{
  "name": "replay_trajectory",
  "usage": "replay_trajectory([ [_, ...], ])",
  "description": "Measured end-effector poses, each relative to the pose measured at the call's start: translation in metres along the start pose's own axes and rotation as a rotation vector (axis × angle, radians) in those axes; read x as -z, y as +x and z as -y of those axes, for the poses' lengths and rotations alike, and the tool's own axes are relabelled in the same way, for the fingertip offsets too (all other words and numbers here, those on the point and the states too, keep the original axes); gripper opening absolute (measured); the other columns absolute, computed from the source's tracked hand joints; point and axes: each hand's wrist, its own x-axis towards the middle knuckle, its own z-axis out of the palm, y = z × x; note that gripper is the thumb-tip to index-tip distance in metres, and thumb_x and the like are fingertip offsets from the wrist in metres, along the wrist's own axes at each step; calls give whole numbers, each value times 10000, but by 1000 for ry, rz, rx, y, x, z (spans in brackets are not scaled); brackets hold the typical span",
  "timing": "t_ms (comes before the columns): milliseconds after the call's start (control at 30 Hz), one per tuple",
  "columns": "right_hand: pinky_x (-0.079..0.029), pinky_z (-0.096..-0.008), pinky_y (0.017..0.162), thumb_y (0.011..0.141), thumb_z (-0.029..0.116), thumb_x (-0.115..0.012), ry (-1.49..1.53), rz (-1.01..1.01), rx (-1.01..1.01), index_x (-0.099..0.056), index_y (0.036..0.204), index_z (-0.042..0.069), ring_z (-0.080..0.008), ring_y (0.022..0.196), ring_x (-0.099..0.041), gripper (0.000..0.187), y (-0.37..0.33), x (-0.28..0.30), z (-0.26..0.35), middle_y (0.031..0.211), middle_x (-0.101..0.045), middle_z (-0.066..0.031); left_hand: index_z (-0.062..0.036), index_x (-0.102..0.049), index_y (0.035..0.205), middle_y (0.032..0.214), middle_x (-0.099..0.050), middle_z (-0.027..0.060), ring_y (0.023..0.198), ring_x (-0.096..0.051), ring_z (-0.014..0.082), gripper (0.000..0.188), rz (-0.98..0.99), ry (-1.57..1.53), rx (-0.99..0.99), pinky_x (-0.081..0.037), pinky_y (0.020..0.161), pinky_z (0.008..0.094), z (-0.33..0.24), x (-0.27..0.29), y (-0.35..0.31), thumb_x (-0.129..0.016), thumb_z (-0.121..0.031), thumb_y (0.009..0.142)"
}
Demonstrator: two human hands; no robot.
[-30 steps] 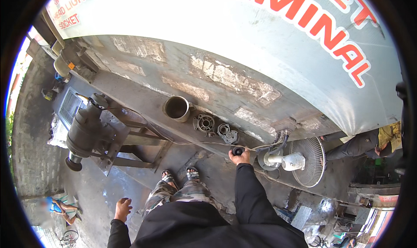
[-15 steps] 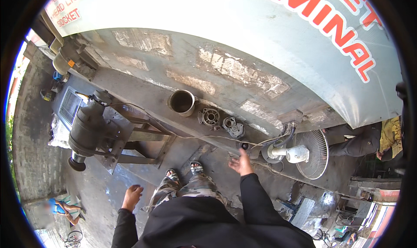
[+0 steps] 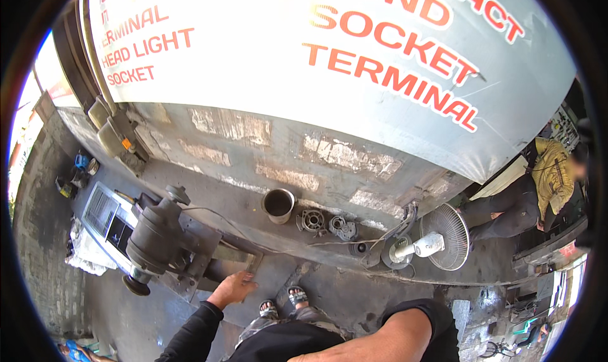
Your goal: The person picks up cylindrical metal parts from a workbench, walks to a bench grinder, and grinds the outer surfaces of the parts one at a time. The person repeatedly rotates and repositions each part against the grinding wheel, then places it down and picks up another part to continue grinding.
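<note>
My left hand (image 3: 234,289) reaches forward with its fingers stretched out, holding nothing that I can see. It is nearest to the metal stand (image 3: 225,260) under a dark bench-mounted motor (image 3: 155,238), which has a round wheel (image 3: 136,285) at its near end. Whether the fingertips touch the stand I cannot tell. My right forearm (image 3: 392,340), its sleeve pushed up, bends across my body at the lower edge, and the hand lies out of the picture. On the ledge ahead stand a metal cylinder (image 3: 278,205), two cast metal housings (image 3: 311,221) and a small dark round part (image 3: 359,248).
An electric fan (image 3: 443,236) stands at the right end of the ledge, with cables along the wall. Beyond it is a person (image 3: 550,178) in a yellowish top. Another person (image 3: 79,351) in blue is at the lower left. A large banner (image 3: 253,51) hangs overhead.
My view has swung, so the banner fills more of it. My left hand has moved forward to the stand. My right arm has drawn back from the ledge and folded across my body.
</note>
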Motion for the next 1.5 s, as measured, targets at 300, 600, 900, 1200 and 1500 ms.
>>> replay_trajectory([
  [300,-462,-522,975,870,264,-729,-48,-23,-3,-695,1053,50,-364,1117,-606,283,18,0,26,1032,-666,-118,32,-616,1355,1263,-719,231,1148,-718,350,583,-38,-37,-98,-561,980,407,-51,35,-27,-751,-348,935],
  [600,-456,-581,1045,897,280,-796,541,-1380,347,-696,1244,117,-358,1233,-568,396,-59,-58,-64,1310,-610,-105,44,-671,1262,1124,-746,161,1039,-718,217,403,-199,-468,-329,-570,905,332,-149,88,-74,-773,-174,939],
  [900,-435,-495,1138,813,377,-908,504,-1437,-213,-647,1366,105,-312,1352,-550,669,-86,-85,-161,1429,-588,-128,-39,-778,1095,917,-676,90,779,-689,222,296,-448,-15,-705,-540,685,330,-246,122,-87,-820,-112,811],
  [1200,-441,-410,1144,823,300,-909,558,-1336,-321,-662,1375,60,-242,1317,-570,651,-72,-98,-174,1448,-586,-93,-53,-789,979,899,-702,97,703,-716,279,205,-479,142,-740,-583,653,361,-228,103,-71,-799,-84,776],
  [1500,-516,-421,809,812,136,-779,-720,-659,-882,-741,971,33,-289,898,-612,194,-77,-85,-130,882,-618,-85,-73,-731,813,793,-629,60,624,-662,263,118,-489,441,-679,-550,576,386,-205,74,-70,-777,-79,705],
])
